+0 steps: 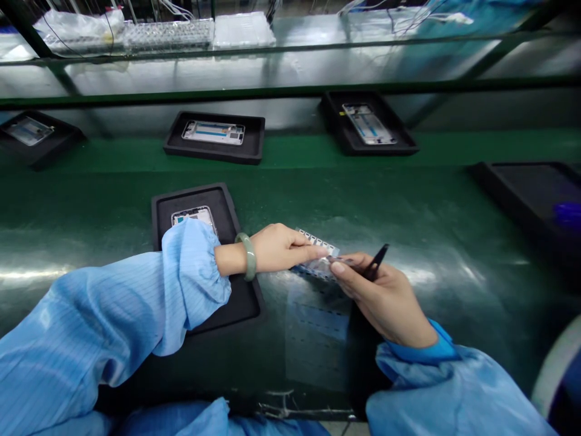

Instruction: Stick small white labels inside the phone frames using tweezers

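On the green table (445,200), a black tray (244,300) was set left of centre. Mid-frame, a label sheet (323,243) was pinched by the left hand (275,248), tweezers (377,260) by the right hand (390,300); peeling seemed under way, steadiness being needed.

The sole view looked from the person's head, forward and down across a glossy dark green work surface (318,194). It sat near: the bare left hand (275,247) and bare right hand (393,300) lay around mid-frame, blue fabric sleeves (122,303) entered from the lower corners, and a green-framed metal shelf (308,30) crossed the top.
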A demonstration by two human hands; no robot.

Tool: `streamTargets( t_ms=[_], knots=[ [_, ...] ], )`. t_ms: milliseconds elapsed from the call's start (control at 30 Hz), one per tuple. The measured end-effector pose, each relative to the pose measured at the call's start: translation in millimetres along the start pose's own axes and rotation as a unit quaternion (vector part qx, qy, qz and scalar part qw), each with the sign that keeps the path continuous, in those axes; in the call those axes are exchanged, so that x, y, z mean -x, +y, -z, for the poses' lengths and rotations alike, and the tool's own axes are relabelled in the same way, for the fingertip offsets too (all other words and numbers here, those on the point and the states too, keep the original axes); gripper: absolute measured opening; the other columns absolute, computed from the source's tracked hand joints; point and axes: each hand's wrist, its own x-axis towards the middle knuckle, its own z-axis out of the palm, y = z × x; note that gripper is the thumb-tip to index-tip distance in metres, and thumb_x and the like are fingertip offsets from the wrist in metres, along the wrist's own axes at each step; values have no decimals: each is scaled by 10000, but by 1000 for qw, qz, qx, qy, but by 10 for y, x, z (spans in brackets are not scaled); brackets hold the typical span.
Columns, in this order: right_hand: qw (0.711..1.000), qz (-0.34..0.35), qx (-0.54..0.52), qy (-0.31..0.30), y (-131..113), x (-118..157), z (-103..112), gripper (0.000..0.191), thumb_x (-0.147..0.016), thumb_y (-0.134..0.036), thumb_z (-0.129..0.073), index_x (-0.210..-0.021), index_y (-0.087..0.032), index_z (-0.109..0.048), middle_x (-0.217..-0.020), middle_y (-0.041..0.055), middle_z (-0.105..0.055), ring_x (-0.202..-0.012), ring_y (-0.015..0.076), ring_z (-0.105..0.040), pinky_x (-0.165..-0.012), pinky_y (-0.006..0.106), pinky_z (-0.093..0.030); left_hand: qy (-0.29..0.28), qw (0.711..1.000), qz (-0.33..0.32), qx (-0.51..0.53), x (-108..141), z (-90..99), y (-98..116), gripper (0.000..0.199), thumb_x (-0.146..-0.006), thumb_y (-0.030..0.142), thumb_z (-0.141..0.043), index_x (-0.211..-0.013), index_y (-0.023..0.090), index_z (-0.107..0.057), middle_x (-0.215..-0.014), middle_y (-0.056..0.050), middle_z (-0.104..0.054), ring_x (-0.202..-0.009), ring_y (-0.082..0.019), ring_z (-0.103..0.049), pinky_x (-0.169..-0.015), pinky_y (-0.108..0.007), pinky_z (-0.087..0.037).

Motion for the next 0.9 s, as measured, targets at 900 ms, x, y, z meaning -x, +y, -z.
streamTargets(
  t_ms=[900],
  knots=[
    [958,141,231,-98,-283,144,-69,323,-818,-550,-583,-753,-249,-683,-718,27,-700,-670,201,-647,-598,305,-517,-133,990,-37,-5,82,127,24,403,-792,509,-676,-633,145,-610,-569,51,-525,-541,-65,-468,-516,-194,-314]
  ],
)
